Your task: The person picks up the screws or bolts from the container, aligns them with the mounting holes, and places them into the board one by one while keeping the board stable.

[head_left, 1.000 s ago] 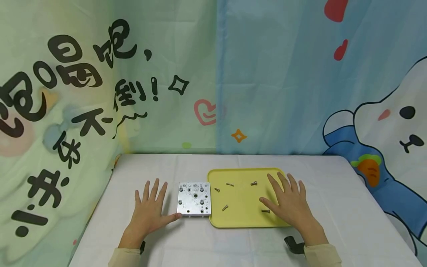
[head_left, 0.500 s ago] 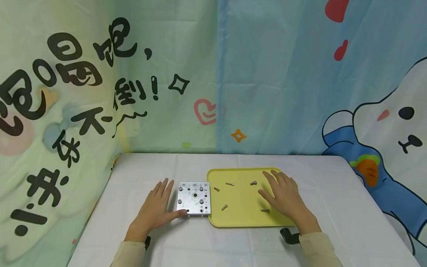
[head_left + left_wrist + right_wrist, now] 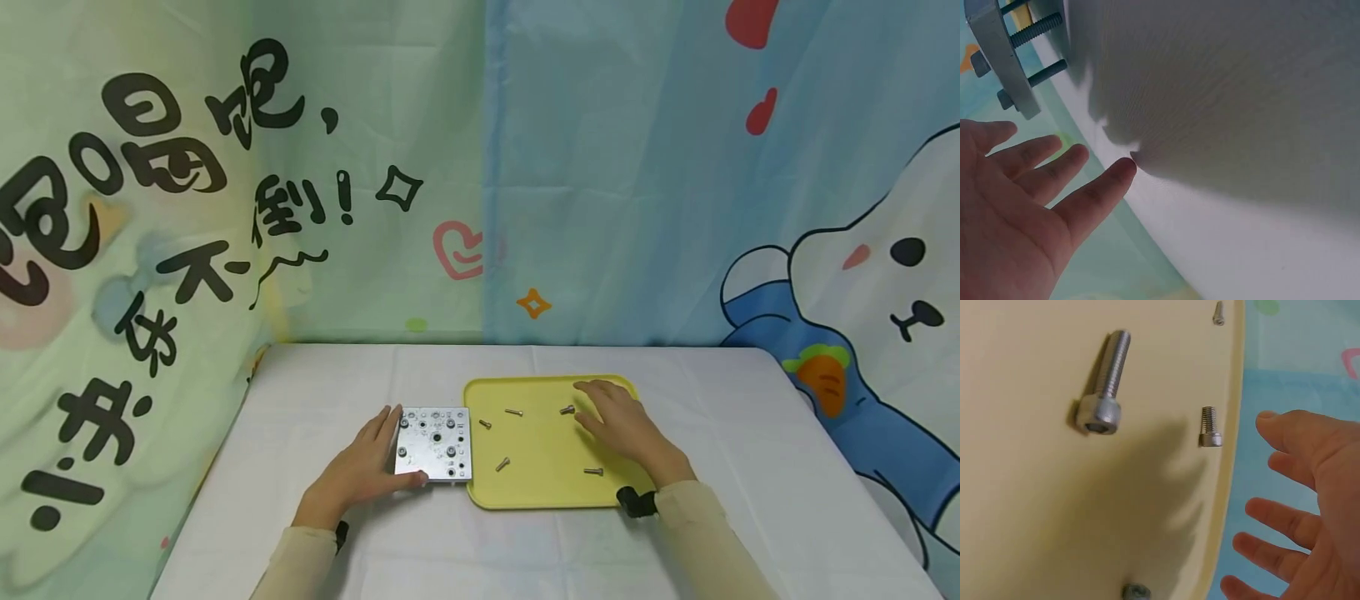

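Head view: your left hand is resting flat against the plate; right hand, fingers spread, is hovering over the tray. Right wrist alone is resolving bolt threads.

A plate is set on the table, just left of a tray in which bolts are scattered.
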Action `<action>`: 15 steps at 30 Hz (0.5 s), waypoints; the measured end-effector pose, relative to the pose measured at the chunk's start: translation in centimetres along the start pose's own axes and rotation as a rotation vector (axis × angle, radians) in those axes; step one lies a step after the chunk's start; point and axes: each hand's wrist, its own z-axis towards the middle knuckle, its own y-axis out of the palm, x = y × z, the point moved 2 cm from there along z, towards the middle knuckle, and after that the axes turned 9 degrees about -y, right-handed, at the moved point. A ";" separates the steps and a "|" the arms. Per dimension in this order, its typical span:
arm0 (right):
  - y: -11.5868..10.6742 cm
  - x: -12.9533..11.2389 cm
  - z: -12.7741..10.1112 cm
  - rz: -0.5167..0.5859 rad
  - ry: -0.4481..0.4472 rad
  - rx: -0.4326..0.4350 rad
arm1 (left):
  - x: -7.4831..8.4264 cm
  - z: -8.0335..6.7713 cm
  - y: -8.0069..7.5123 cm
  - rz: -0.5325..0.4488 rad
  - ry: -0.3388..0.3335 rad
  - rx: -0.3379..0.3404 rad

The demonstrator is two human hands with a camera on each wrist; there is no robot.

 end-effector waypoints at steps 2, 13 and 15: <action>0.3 0.2 0.4 0.038 0.001 -0.016 | 0.0 0.0 0.1 -0.007 -0.013 -0.009; 1.6 1.5 1.5 0.080 0.040 -0.064 | 0.0 0.3 0.4 0.028 -0.019 -0.012; 1.7 1.6 1.6 0.074 0.048 -0.057 | 0.0 0.3 0.4 0.029 -0.023 -0.017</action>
